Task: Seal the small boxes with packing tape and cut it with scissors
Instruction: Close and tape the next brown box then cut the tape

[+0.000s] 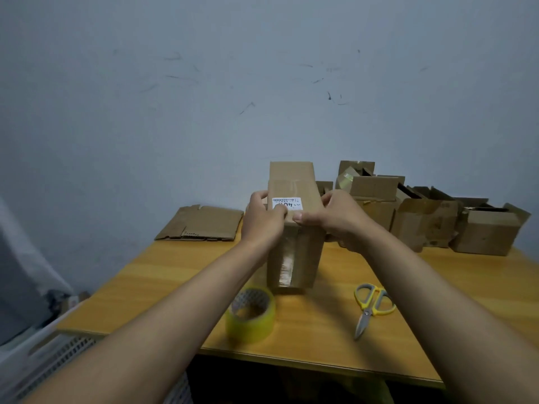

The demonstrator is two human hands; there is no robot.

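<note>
A brown cardboard box (303, 252) with a white label stands in the middle of the wooden table (151, 281), a strip of clear tape running down its near face. My left hand (262, 220) grips its left top edge, thumb on the label. My right hand (338, 217) grips the right top edge, thumb pressed on the near rim. A roll of yellowish packing tape (251, 314) lies in front of the box. Scissors (370, 306) with yellow and grey handles lie to the right, blades pointing toward me.
Several open cardboard boxes (425, 220) crowd the table's back right. A flattened piece of cardboard (201, 224) lies at the back left. A white perforated basket (58, 360) sits below the table's left edge. A wall rises close behind.
</note>
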